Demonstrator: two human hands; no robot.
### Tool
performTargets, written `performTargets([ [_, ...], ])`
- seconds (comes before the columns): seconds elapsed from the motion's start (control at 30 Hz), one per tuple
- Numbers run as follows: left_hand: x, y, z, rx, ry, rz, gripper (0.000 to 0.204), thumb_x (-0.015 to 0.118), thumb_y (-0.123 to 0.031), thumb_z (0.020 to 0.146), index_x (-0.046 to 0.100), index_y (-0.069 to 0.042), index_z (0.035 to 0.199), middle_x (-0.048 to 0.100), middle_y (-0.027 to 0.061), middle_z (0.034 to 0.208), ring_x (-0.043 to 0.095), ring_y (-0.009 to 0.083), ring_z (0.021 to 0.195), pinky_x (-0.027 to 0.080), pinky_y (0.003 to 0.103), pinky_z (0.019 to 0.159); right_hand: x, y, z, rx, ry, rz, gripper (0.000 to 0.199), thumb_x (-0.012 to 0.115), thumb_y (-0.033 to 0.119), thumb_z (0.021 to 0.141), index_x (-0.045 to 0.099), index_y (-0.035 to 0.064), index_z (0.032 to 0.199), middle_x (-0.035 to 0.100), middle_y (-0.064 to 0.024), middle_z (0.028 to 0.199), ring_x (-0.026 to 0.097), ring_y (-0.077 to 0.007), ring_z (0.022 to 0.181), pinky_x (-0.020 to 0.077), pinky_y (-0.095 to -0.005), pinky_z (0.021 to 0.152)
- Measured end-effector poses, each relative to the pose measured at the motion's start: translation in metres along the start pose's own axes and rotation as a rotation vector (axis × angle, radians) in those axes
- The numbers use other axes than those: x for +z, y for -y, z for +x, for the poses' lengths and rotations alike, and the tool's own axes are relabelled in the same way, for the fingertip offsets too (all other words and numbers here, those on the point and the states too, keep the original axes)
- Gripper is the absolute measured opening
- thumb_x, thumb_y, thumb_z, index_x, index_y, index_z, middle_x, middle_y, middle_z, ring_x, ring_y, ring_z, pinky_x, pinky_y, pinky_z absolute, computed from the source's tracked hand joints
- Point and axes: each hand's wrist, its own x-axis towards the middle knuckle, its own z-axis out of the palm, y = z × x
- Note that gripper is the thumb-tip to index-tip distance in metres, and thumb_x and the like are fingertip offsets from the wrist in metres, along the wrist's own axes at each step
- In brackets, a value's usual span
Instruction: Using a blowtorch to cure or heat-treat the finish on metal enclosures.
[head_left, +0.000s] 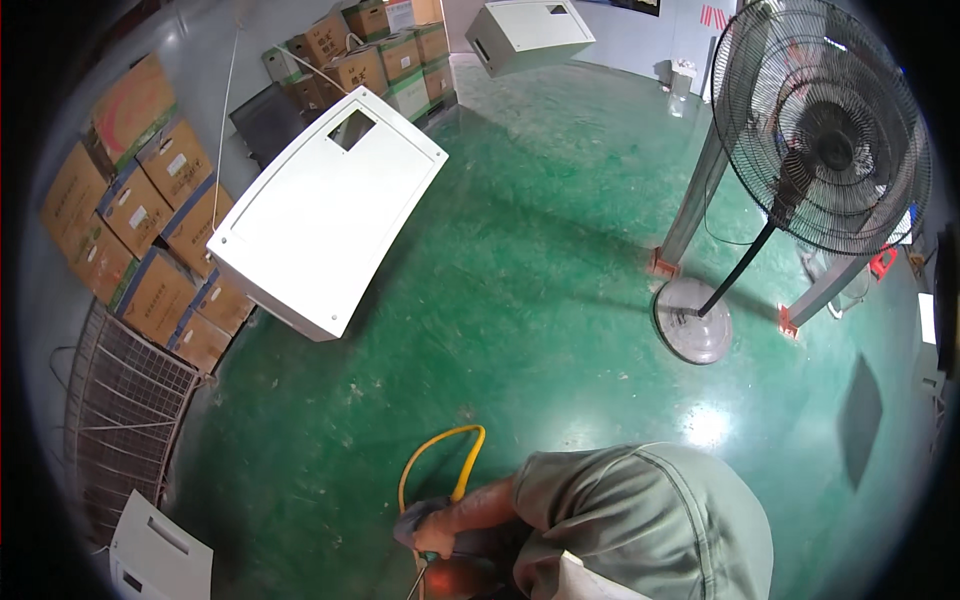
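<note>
My right arm, in an olive-grey short sleeve (590, 495), reaches leftward across the lower part of the view. At its end my right hand (435, 535) is closed round a hand tool with a green part (430, 556) and a thin metal shaft (415, 580) slanting down-left. Its exact kind I cannot make out. A dark grey-blue piece (408, 522) lies against the hand, partly covered by it. Beside it a yellow hose (477, 455) loops up and back down. My left hand does not show. A reddish glow and dark cloth appear below the forearm.
A white metal box (320, 220) hangs ahead at left; another (530, 35) is farther back. A third pale box (160, 555) is at lower left. Cartons (160, 210) and a wire rack (130, 410) line the left. A standing fan (693, 320) and steel posts (690, 210) stand at right.
</note>
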Motion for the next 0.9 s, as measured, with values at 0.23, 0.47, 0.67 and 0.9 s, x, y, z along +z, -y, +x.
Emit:
performTargets([
  [0.23,0.004,-0.002,-0.004,-0.044,-0.093,-0.022,0.043,0.050,-0.049,0.093,0.064,-0.025,0.127,0.055,0.0029,0.134,0.051,0.0284,0.119,0.044,0.049,0.092,-0.003,0.011,-0.017,0.017,-0.061,0.026,0.042,0.077,0.026,0.065,0.072,-0.0009,0.098,0.070,-0.0236,0.100,0.068,-0.0426,0.097,0.0551,-0.0507,0.083],
  [0.47,0.004,-0.007,-0.011,-0.074,-0.182,-0.055,0.039,0.048,-0.042,0.096,0.062,-0.027,0.129,0.054,0.0013,0.136,0.051,0.0268,0.120,0.045,0.048,0.092,0.007,0.009,-0.023,0.005,-0.079,0.019,0.043,0.073,0.027,0.069,0.072,-0.0014,0.100,0.070,-0.0248,0.102,0.067,-0.0432,0.101,0.0539,-0.0505,0.087],
  [0.67,0.004,0.006,-0.015,0.013,-0.178,-0.100,0.042,0.050,-0.047,0.094,0.061,-0.029,0.130,0.054,0.0010,0.138,0.050,0.0281,0.123,0.046,0.049,0.091,0.005,0.013,-0.029,-0.008,-0.039,0.007,0.047,0.067,0.034,0.077,0.072,-0.0042,0.104,0.069,-0.0269,0.107,0.066,-0.0426,0.107,0.0519,-0.0509,0.093],
  [0.9,0.011,0.018,-0.006,0.170,-0.362,-0.290,0.055,0.056,-0.062,0.084,0.065,-0.028,0.126,0.057,0.0022,0.134,0.050,0.0316,0.123,0.046,0.052,0.090,0.005,0.021,-0.035,0.021,-0.072,0.016,0.037,0.071,0.026,0.068,0.073,-0.0023,0.092,0.071,-0.0237,0.094,0.068,-0.0422,0.094,0.0548,-0.0504,0.082],
])
